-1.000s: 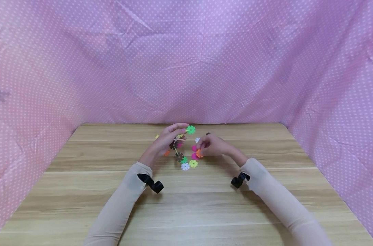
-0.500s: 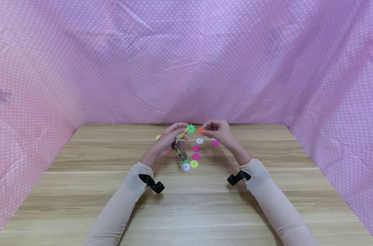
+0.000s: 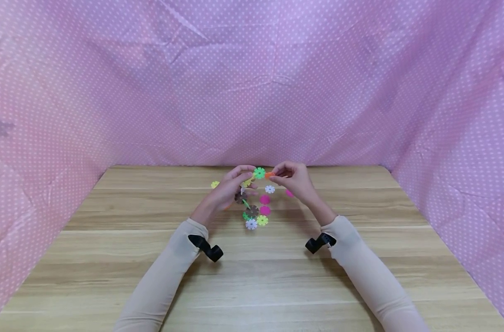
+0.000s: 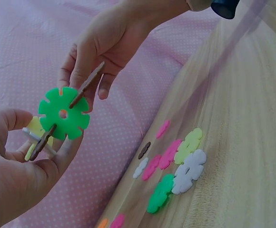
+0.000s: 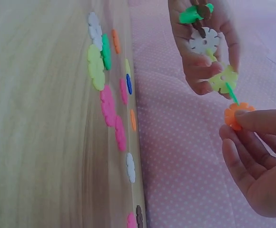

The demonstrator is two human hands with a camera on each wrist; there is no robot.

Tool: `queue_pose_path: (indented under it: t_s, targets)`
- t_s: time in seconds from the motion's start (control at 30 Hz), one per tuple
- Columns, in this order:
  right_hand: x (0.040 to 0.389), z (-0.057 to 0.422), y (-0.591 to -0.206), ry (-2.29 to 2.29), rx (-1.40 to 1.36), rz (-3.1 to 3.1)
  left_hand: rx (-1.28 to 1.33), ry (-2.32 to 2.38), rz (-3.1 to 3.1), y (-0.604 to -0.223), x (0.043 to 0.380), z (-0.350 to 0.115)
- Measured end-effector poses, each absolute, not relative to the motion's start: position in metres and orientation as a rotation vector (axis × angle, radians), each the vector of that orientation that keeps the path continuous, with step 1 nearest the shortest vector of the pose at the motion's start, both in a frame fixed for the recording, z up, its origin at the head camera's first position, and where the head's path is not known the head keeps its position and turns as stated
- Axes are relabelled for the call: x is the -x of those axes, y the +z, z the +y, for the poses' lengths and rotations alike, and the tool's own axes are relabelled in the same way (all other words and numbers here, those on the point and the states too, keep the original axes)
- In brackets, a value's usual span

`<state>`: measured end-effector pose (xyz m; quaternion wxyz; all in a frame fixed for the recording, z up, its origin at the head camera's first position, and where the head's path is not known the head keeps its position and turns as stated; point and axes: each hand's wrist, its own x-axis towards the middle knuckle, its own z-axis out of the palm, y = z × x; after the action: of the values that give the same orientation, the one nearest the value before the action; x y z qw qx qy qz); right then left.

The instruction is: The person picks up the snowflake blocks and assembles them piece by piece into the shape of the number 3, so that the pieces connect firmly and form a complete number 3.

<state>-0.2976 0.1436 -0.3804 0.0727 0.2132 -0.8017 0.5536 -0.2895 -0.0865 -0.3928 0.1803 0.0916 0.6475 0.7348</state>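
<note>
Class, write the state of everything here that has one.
Left hand: holds the disc chain
Right hand: pinches the orange disc
Orange disc: raised; unclear whether slotted into the chain
Green disc between two brown discs: slotted into both
Loose discs: flat on the table
Dotted cloth: hanging, creased

Lifts the orange disc (image 5: 231, 116) with the right hand (image 3: 294, 182) from beside the pink discs (image 3: 264, 199), turns it edge-on (face-on half a second ago) against the rim of the green disc (image 3: 259, 173); swings the lower brown disc (image 3: 252, 211) rightward.

The discs (image 4: 71, 119) look smooth plastic, the table (image 3: 260, 286) wooden.
</note>
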Motion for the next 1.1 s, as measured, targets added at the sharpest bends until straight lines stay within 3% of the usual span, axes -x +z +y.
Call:
queue_pose_path:
  t_s: [0.3, 1.1]
  targets:
    - [0.2967, 0.1428, -0.3808, 1.643, -0.634, -2.38, -0.367, 2.143, 1.704, -0.3929, 0.2862, -0.0792]
    - [0.2917, 0.1399, -0.3779, 1.532, -0.881, -2.369, -0.293, 2.094, 1.794, -0.3957, 0.2878, -0.0814]
